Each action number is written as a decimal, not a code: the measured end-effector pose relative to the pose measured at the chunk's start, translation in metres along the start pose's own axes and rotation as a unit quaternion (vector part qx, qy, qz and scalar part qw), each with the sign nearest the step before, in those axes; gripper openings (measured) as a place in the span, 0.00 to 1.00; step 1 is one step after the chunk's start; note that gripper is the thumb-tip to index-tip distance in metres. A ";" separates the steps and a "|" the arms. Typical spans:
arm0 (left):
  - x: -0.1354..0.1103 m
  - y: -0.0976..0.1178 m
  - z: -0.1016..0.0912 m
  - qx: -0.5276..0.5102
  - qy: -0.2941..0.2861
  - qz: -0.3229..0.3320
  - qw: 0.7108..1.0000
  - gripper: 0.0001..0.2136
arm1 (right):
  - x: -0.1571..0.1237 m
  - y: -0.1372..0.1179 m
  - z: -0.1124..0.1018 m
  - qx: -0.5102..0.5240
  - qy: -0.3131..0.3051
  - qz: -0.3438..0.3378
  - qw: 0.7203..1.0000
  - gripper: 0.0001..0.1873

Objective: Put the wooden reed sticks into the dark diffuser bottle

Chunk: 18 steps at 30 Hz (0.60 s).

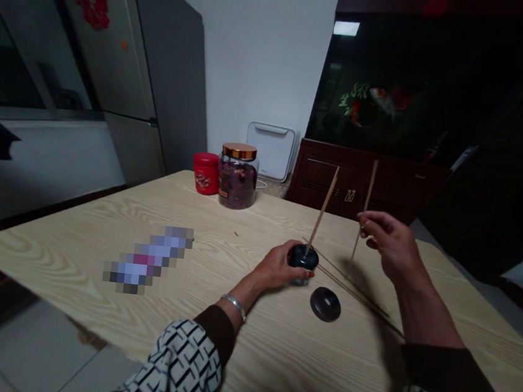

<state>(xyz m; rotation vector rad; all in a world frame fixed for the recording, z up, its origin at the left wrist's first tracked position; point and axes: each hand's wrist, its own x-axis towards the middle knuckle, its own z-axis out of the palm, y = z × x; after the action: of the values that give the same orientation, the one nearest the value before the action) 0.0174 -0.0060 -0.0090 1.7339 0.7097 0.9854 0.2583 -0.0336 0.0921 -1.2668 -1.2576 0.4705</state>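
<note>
Bare left hand closes around a squat black round holder, apparently steadying it so that its thin wooden stick stands slightly tilted. Raised right hand pinches a 2nd thin wooden stick near its middle, held clear above the pale wood-grain table. Just beside the holder lie a dark round disc and 2 long thin sticks.

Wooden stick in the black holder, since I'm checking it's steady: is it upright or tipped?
Tipped: the wooden stick leans to the right out of the black holder, which the left hand grips.
</note>
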 end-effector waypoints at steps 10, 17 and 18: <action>0.000 -0.001 0.001 -0.002 0.005 -0.001 1.000 0.32 | -0.024 -0.041 0.038 0.159 0.109 -0.088 0.977 0.08; 0.001 -0.003 0.001 -0.009 0.005 0.002 1.000 0.33 | -0.027 -0.030 0.046 0.108 0.051 -0.076 0.990 0.09; 0.000 -0.003 0.002 -0.008 0.005 0.004 1.000 0.32 | -0.027 -0.028 0.047 0.099 0.039 -0.071 0.992 0.09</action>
<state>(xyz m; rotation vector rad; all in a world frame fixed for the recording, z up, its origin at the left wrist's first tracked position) 0.0189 -0.0054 -0.0116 1.7211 0.7000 1.0030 0.1982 -0.0443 0.0960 -1.0129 -1.1949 0.4288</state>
